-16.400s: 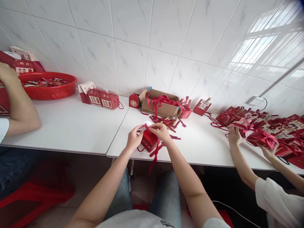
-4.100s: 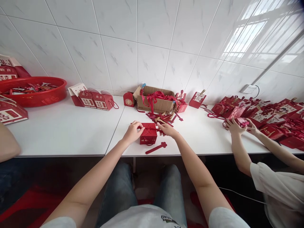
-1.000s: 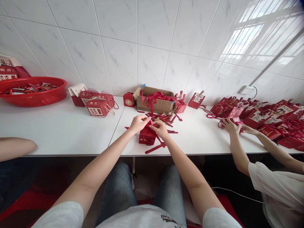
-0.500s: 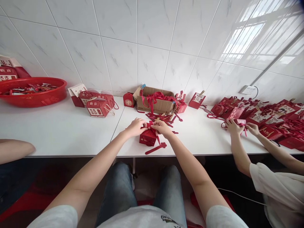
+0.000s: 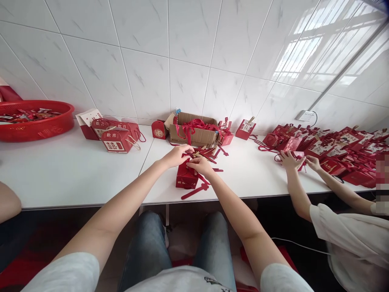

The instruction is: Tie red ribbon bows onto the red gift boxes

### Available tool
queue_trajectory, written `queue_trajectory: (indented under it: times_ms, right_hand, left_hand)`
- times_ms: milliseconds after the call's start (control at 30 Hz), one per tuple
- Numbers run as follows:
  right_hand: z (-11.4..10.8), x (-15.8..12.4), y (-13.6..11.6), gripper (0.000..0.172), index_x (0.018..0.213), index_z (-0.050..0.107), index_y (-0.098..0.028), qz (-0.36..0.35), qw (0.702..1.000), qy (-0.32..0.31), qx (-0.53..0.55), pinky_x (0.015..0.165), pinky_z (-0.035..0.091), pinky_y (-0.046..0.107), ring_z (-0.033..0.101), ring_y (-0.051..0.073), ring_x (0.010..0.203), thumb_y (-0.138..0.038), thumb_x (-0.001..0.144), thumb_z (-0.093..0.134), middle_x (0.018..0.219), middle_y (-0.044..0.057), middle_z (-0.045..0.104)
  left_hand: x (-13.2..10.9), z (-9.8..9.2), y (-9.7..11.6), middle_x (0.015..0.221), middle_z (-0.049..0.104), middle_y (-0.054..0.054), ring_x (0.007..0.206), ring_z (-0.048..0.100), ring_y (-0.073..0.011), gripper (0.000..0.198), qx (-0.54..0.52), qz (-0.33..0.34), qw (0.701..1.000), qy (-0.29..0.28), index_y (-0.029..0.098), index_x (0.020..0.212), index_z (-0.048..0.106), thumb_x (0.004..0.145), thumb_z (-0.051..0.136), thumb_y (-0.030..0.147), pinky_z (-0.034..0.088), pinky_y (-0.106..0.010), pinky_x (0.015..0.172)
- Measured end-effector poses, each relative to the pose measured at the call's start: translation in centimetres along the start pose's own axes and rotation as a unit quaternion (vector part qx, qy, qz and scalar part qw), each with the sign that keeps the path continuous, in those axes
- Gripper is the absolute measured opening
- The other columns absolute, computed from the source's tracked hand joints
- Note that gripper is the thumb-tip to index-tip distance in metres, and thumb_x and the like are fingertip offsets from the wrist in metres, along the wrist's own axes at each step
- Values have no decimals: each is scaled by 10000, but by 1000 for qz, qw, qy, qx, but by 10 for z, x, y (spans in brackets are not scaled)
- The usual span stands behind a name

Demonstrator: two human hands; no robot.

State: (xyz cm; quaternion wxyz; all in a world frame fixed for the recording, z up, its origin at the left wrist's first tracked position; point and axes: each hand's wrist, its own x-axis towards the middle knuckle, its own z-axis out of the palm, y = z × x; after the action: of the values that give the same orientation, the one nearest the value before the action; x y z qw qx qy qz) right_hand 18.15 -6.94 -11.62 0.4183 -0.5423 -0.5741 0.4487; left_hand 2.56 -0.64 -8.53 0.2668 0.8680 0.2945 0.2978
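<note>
A small red gift box (image 5: 186, 180) with gold print stands near the table's front edge. My left hand (image 5: 177, 156) is just above and behind its top, fingers curled in a pinch on the red ribbon, most of which the fingers hide. Over the top of the box my right hand (image 5: 199, 165) also pinches the ribbon. Red flower-ended strips lie beside and behind the box; one strip (image 5: 194, 191) points toward the table edge.
A cardboard carton (image 5: 194, 136) of red ribbons stands behind my hands. Red boxes (image 5: 115, 140) and a red basin (image 5: 36, 129) of small packets are on the left. At right, a co-worker's hands (image 5: 299, 160) handle a box before a pile of gift boxes (image 5: 331, 148).
My left hand has moved up and back from the top of the box, while my right hand stays over it. The whole view has shifted slightly to the right.
</note>
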Motion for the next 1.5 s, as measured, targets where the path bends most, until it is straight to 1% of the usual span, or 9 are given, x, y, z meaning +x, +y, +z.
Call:
queue_trajectory:
  times_ms: [133, 300, 433, 633, 767, 1000, 1167, 1367, 1500]
  right_hand:
    - [1, -1, 2, 195, 606, 648, -171, -1, 1000, 9, 5, 428, 349, 237, 422, 71, 357, -317, 735, 648, 462, -40, 534]
    - [3, 2, 8, 176, 639, 636, -170, -14, 1000, 9, 7, 409, 323, 225, 427, 66, 355, -322, 728, 646, 480, -47, 523]
    - [3, 2, 13, 159, 657, 609, -165, -31, 999, 2, 8, 398, 329, 217, 445, 62, 350, -308, 722, 626, 547, -25, 588]
    - [5, 1, 20, 261, 943, 445, -233, -50, 997, 29, 44, 363, 323, 205, 438, 78, 327, -322, 732, 570, 627, -56, 654]
    - [9, 1, 25, 243, 941, 421, -254, -74, 995, 38, 46, 369, 315, 194, 415, 70, 345, -350, 761, 552, 663, -61, 670]
    - [10, 3, 29, 152, 917, 584, -215, -112, 991, 66, 3, 656, 509, 265, 679, 171, 729, -280, 781, 560, 723, 9, 698]
    - [13, 0, 28, 124, 799, 656, -204, -138, 983, 105, -51, 754, 512, 322, 663, 187, 788, -290, 810, 567, 818, 34, 702]
    - [14, 0, 31, 149, 816, 720, -209, -164, 965, 160, -126, 792, 509, 363, 602, 216, 886, -304, 809, 606, 945, 76, 602]
    - [10, -2, 32, 142, 841, 731, -216, -186, 957, 150, -166, 857, 495, 374, 585, 217, 918, -282, 819, 606, 948, 73, 573]
  left_hand:
    - [-21, 11, -13, 912, 654, -47, 844, 588, -211, 134, -11, -73, 992, 104, 198, 810, 578, 692, 515, 200, 483, -342, 784]
    - [-37, 25, -24, 809, 674, -19, 740, 612, -177, 185, -64, -109, 988, 93, 193, 793, 613, 772, 500, 338, 489, -279, 660]
    - [-37, 34, -26, 816, 676, -30, 757, 626, -175, 167, -80, -103, 984, 122, 184, 774, 597, 763, 538, 340, 499, -282, 696]
    - [-43, 37, -24, 881, 682, -42, 841, 642, -178, 155, -91, -74, 982, 148, 189, 854, 595, 755, 576, 307, 511, -309, 813]
    - [-46, 38, -22, 903, 690, -48, 852, 646, -182, 181, -86, -82, 980, 157, 189, 906, 613, 746, 579, 267, 512, -312, 806]
    - [-45, 34, -17, 849, 713, -56, 800, 661, -196, 155, -81, -97, 981, 148, 173, 814, 664, 749, 574, 282, 521, -318, 748]
    - [-46, 33, -11, 855, 700, -45, 856, 647, -194, 133, -71, -66, 984, 149, 180, 794, 632, 776, 570, 296, 499, -339, 855]
    - [-45, 37, -15, 862, 667, -43, 845, 629, -184, 130, -77, -44, 985, 148, 182, 827, 594, 810, 551, 304, 507, -326, 824]
    - [-41, 40, -19, 866, 667, -48, 831, 641, -178, 133, -92, -42, 983, 150, 176, 847, 584, 815, 553, 301, 523, -322, 815]
